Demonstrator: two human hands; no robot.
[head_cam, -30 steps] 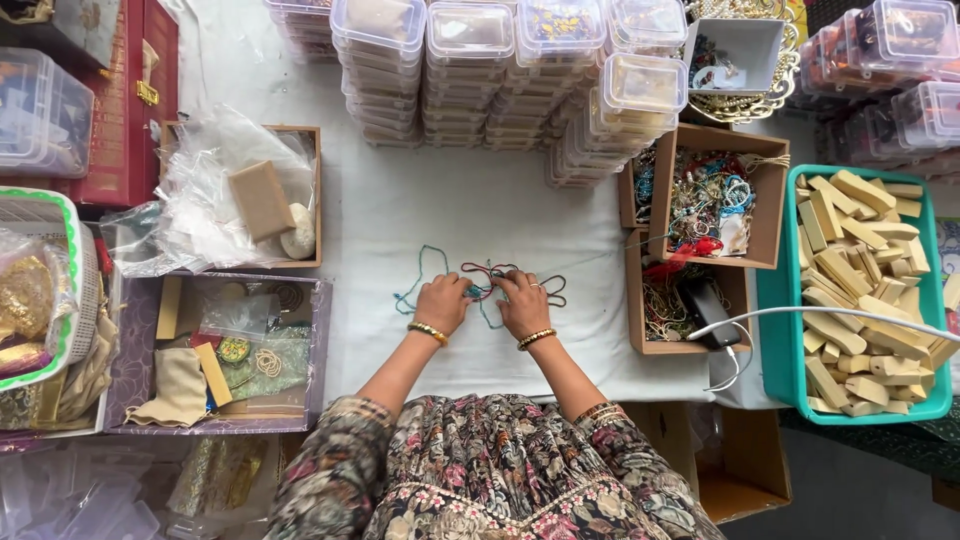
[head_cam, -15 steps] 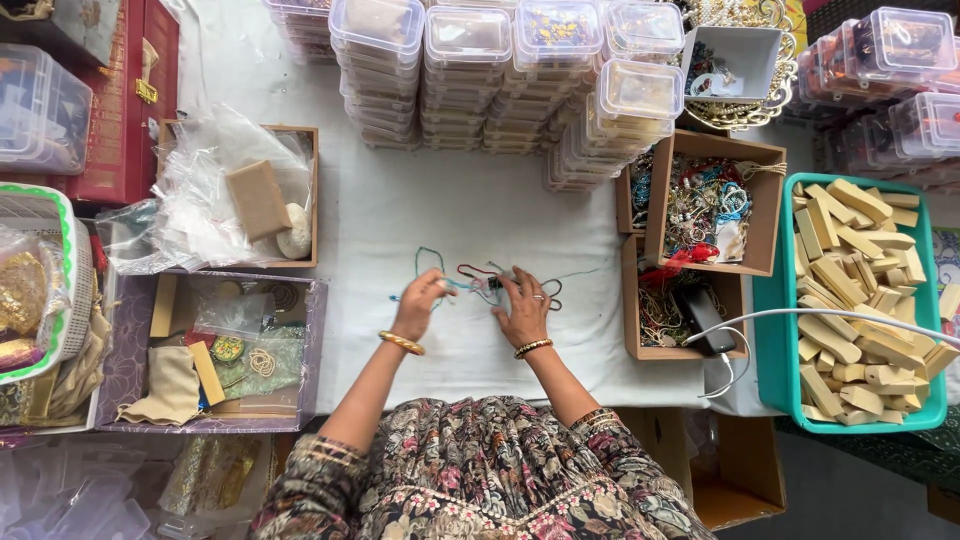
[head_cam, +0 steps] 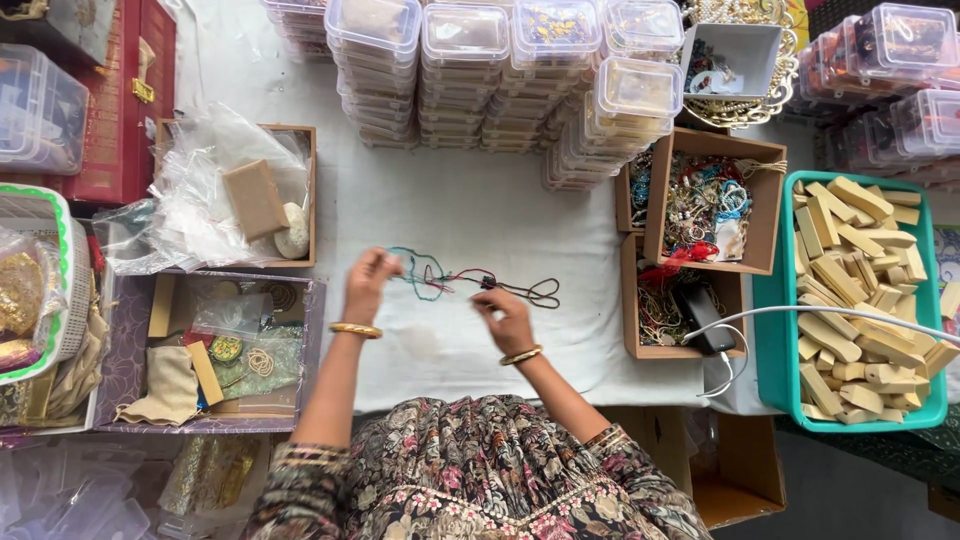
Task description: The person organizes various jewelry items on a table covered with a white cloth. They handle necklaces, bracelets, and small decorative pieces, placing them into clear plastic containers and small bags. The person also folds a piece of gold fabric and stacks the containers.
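While the thin cords [head_cam: 470, 282] lie tangled on the white cloth [head_cam: 480, 210], both hands work at their ends.

Teal, red and dark strands run between the hands: the left hand [head_cam: 368, 284] is closed on the teal end, and the right hand [head_cam: 506, 318] seems to pinch the middle, though its fingertips are hard to make out. Stacked clear lidded boxes [head_cam: 470, 60] stand beyond, cardboard boxes of beads [head_cam: 712, 200] to the right, then a teal tub of wooden blocks [head_cam: 860, 300].

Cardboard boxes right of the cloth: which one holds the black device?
The lower box, nearest the person; the black device lies in it, while the upper box holds colourful jewellery.
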